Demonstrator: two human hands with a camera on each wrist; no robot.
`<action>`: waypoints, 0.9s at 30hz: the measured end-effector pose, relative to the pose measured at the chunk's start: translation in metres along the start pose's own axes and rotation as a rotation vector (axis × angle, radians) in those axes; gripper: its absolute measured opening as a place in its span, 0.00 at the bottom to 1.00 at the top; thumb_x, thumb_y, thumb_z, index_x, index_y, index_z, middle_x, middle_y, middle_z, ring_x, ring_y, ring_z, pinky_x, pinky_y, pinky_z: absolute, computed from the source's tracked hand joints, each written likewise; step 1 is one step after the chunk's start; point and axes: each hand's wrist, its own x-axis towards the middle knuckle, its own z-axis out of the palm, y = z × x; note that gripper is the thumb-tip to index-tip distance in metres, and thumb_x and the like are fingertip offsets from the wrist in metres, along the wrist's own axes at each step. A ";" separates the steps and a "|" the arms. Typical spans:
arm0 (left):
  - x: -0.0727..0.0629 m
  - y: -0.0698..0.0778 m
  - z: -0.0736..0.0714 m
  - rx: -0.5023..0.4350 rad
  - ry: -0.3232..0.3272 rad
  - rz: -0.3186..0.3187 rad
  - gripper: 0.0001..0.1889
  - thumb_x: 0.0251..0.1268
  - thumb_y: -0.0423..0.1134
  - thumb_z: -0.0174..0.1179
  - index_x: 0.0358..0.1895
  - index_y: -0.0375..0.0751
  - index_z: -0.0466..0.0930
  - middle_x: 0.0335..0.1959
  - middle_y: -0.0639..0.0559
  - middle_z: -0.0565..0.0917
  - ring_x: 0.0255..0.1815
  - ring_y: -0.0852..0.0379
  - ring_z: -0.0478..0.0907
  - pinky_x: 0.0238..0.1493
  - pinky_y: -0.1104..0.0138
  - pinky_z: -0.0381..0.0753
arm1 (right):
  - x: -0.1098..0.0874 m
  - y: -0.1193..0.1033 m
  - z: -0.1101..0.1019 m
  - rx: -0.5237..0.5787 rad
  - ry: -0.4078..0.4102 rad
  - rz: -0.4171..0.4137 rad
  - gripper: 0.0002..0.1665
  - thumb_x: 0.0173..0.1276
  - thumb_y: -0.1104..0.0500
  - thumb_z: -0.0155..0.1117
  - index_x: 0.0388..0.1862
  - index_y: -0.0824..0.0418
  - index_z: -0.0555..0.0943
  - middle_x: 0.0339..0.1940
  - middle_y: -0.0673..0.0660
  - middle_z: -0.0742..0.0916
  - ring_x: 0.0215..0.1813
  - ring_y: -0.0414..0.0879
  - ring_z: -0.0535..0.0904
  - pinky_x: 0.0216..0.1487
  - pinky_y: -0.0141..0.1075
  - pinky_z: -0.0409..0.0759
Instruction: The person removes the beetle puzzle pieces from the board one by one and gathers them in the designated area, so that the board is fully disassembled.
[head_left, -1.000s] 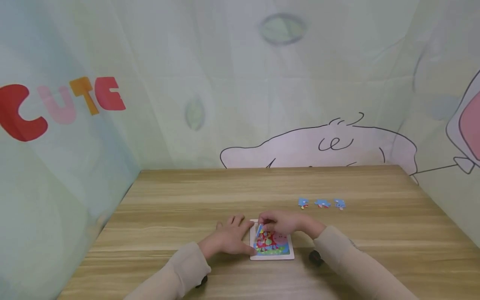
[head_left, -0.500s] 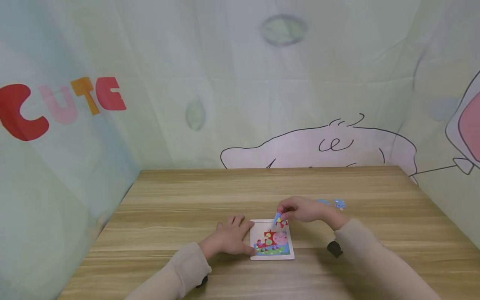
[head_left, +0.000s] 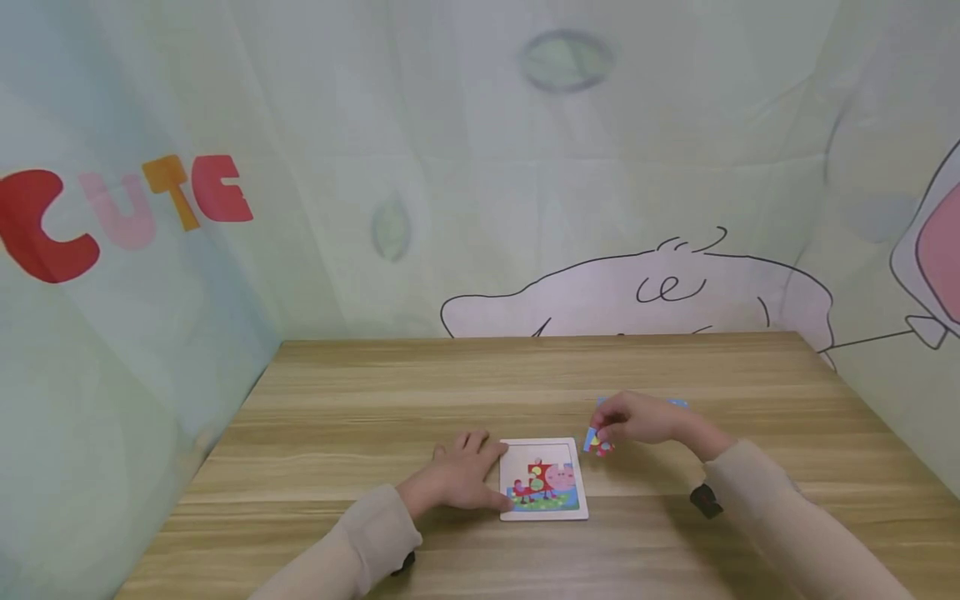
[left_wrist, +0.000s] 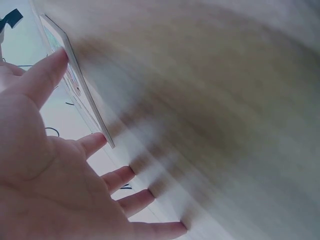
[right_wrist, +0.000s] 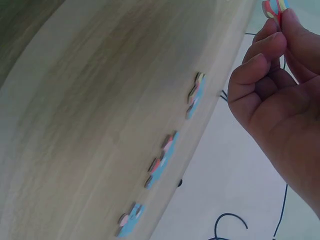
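A jigsaw puzzle piece [head_left: 599, 442] in blue, red and yellow is pinched between the thumb and fingers of my right hand [head_left: 636, 418], just off the right side of the puzzle board [head_left: 543, 514]. White-rimmed, the board lies flat and carries a pig picture in its lower part; its upper part shows bare backing. My left hand [head_left: 465, 477] rests spread beside the board, thumb and index finger touching its left edge. In the left wrist view the fingers [left_wrist: 137, 203] are straight, tips on the table.
Behind the right hand lie three loose blue puzzle pieces in a row, best seen in the right wrist view: a near piece [right_wrist: 131, 220], a middle piece [right_wrist: 162, 160] and a far piece [right_wrist: 196, 95]. The wooden table [head_left: 360, 392] ends at a printed curtain [head_left: 337, 167].
My right hand has moved right, from over the board to beside it, carrying the puzzle piece and uncovering the board's upper part. The left hand stays in place.
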 end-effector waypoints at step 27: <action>0.001 -0.001 0.001 0.000 0.006 0.007 0.43 0.54 0.63 0.64 0.70 0.45 0.64 0.71 0.39 0.59 0.72 0.37 0.53 0.63 0.30 0.51 | -0.005 0.030 0.005 -0.028 0.022 0.084 0.03 0.68 0.61 0.61 0.36 0.59 0.83 0.31 0.46 0.80 0.35 0.41 0.71 0.38 0.33 0.71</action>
